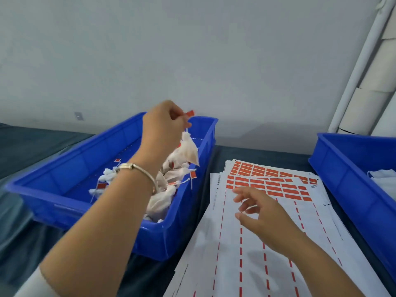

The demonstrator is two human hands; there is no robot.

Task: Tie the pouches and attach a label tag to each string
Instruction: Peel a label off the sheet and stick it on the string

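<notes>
My left hand (165,123), centre frame, pinches the string of a tied white pouch (189,152) whose red label tag (189,113) pokes out above my fingers. It dangles over the blue bin (70,174) of finished pouches at left. Best to lower it gently and release so strings don't tangle. My right hand (259,213), lower right, hovers with fingers loosely spread and holding nothing above sheets of red labels (276,185). A dark cloth (25,146) covers the table; a pale wall stands behind it, and a second blue bin (351,179) sits at right.

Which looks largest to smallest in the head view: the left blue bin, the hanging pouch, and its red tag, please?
1. Left blue bin
2. Hanging pouch, held by the left hand
3. Red tag
</notes>
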